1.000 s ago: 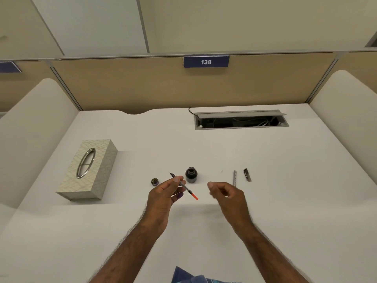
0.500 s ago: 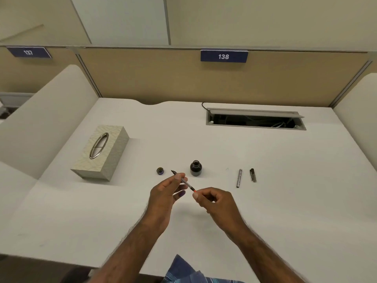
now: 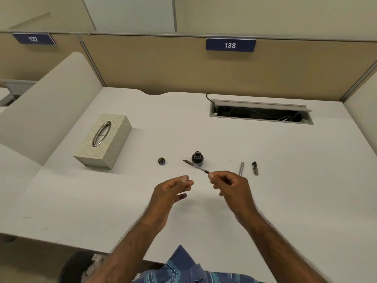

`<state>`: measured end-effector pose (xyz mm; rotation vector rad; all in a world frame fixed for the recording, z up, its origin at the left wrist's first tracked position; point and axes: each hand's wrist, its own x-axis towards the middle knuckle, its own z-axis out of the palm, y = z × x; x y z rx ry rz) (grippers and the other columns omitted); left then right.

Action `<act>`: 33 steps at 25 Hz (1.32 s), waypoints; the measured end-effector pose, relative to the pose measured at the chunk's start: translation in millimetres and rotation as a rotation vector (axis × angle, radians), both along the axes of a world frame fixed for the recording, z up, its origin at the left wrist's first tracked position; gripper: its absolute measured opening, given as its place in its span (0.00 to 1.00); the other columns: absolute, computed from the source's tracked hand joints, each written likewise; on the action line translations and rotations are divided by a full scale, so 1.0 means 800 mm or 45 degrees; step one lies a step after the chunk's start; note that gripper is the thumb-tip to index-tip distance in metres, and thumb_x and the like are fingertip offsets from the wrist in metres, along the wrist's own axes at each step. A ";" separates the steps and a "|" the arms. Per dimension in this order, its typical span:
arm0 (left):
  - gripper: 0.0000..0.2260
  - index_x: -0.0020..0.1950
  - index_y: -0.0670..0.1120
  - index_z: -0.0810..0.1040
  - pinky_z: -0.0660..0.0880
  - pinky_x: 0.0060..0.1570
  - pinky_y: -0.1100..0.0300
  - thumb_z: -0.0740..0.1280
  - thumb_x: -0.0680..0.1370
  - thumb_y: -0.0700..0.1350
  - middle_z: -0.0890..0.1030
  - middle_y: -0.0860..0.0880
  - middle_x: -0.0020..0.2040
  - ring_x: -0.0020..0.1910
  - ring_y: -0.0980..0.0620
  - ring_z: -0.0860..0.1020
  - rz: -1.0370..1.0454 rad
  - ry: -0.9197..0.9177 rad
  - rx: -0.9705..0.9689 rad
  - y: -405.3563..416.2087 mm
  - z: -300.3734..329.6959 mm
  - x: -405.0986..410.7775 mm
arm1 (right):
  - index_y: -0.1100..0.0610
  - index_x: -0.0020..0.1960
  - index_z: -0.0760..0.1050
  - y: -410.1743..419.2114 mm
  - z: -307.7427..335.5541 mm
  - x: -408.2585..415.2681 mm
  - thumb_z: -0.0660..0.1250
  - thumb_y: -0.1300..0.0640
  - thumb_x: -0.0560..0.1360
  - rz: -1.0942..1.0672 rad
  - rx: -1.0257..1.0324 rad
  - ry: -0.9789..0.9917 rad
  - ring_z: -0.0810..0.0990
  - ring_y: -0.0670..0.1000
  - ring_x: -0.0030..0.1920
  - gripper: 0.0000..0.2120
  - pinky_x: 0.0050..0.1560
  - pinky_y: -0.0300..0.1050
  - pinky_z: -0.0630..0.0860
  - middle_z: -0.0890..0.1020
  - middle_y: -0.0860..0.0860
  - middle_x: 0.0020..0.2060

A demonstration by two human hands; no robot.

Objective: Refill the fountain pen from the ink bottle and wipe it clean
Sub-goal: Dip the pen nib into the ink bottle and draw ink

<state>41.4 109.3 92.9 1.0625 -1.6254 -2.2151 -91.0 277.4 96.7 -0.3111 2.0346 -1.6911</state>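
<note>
My right hand (image 3: 230, 185) pinches the rear end of the thin pen section (image 3: 195, 166), whose nib points up and left, just in front of the open ink bottle (image 3: 197, 158). My left hand (image 3: 173, 187) hovers beside it, fingers loosely curled and apart, holding nothing; one fingertip is stained with ink. The bottle cap (image 3: 161, 161) lies on the white desk (image 3: 285, 180) left of the bottle. The pen barrel (image 3: 241, 168) and the pen cap (image 3: 255, 168) lie to the right of my right hand.
A pale patterned tissue box (image 3: 104, 139) with an oval metal opening stands at the left. An open cable tray (image 3: 261, 112) is sunk in the desk at the back right. Tan partition walls with number plates close off the back, white dividers the sides.
The pen section passed from my left hand to my right hand. My left hand let go and drew back a little; the right hand moved right with the pen. The view shifted left.
</note>
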 end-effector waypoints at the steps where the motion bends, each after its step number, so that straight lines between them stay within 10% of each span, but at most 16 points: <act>1: 0.11 0.64 0.45 0.85 0.82 0.61 0.51 0.70 0.84 0.47 0.90 0.48 0.56 0.60 0.46 0.86 -0.017 -0.021 -0.030 -0.007 -0.003 -0.001 | 0.48 0.47 0.89 -0.001 0.001 -0.007 0.78 0.49 0.77 -0.022 0.012 0.021 0.86 0.50 0.43 0.04 0.44 0.44 0.80 0.90 0.46 0.41; 7: 0.08 0.56 0.48 0.88 0.82 0.63 0.48 0.70 0.84 0.47 0.90 0.49 0.54 0.58 0.47 0.87 -0.073 -0.107 -0.218 -0.072 -0.016 -0.036 | 0.47 0.47 0.88 -0.012 0.020 -0.062 0.77 0.49 0.78 -0.066 0.199 0.230 0.82 0.39 0.41 0.03 0.45 0.33 0.75 0.88 0.39 0.41; 14: 0.06 0.54 0.49 0.89 0.81 0.59 0.51 0.72 0.83 0.47 0.90 0.52 0.54 0.58 0.47 0.86 -0.197 -0.102 -0.335 -0.137 -0.033 -0.100 | 0.46 0.46 0.88 -0.045 0.028 -0.104 0.76 0.48 0.77 0.021 0.499 0.379 0.83 0.46 0.39 0.04 0.38 0.44 0.81 0.87 0.40 0.39; 23: 0.08 0.55 0.48 0.89 0.80 0.62 0.46 0.71 0.83 0.49 0.90 0.52 0.54 0.53 0.55 0.85 -0.381 -0.033 -0.374 -0.155 -0.064 -0.154 | 0.50 0.51 0.88 -0.076 0.029 -0.126 0.75 0.52 0.78 0.184 0.687 0.561 0.84 0.49 0.45 0.05 0.29 0.31 0.75 0.85 0.43 0.43; 29: 0.10 0.59 0.44 0.88 0.73 0.53 0.76 0.69 0.85 0.46 0.88 0.52 0.60 0.53 0.71 0.81 -0.592 0.041 -0.481 -0.159 -0.068 -0.180 | 0.52 0.59 0.88 -0.104 0.026 -0.143 0.72 0.55 0.82 0.378 0.649 0.654 0.83 0.45 0.48 0.08 0.48 0.23 0.70 0.87 0.47 0.50; 33: 0.11 0.62 0.44 0.87 0.74 0.55 0.76 0.67 0.86 0.45 0.87 0.53 0.62 0.55 0.69 0.81 -0.745 0.088 -0.438 -0.166 -0.074 -0.191 | 0.51 0.61 0.87 -0.125 0.024 -0.149 0.69 0.55 0.84 0.463 0.644 0.631 0.81 0.44 0.49 0.10 0.48 0.22 0.69 0.85 0.45 0.51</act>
